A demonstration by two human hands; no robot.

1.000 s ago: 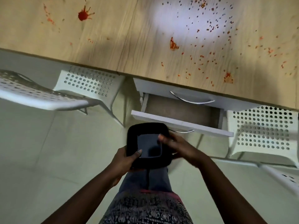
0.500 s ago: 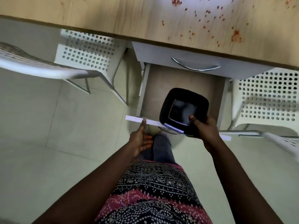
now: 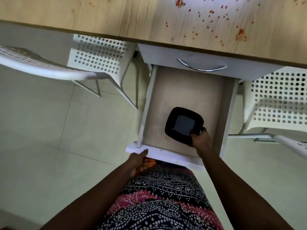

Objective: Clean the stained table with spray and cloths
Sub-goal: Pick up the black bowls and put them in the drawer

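Observation:
The wooden table (image 3: 116, 15) runs across the top, with red stains (image 3: 240, 34) spattered over its right part. Below it a white drawer (image 3: 149, 105) is pulled far out. My right hand (image 3: 200, 138) grips the near corner of a black square dish (image 3: 182, 125) that sits low inside the drawer, over its bare bottom. My left hand (image 3: 139, 161) rests at the drawer's front panel, thumb on its top edge, fingers underneath. No spray or cloth is in sight.
A closed upper drawer with a curved metal handle (image 3: 201, 67) sits above the open one. White perforated chairs stand to the left (image 3: 98, 53) and right (image 3: 279, 100). Pale tiled floor (image 3: 49, 138) lies on the left.
The drawer has slid much further out. My right hand carried the black dish down into it, while my left hand let go of the dish and went to the drawer front.

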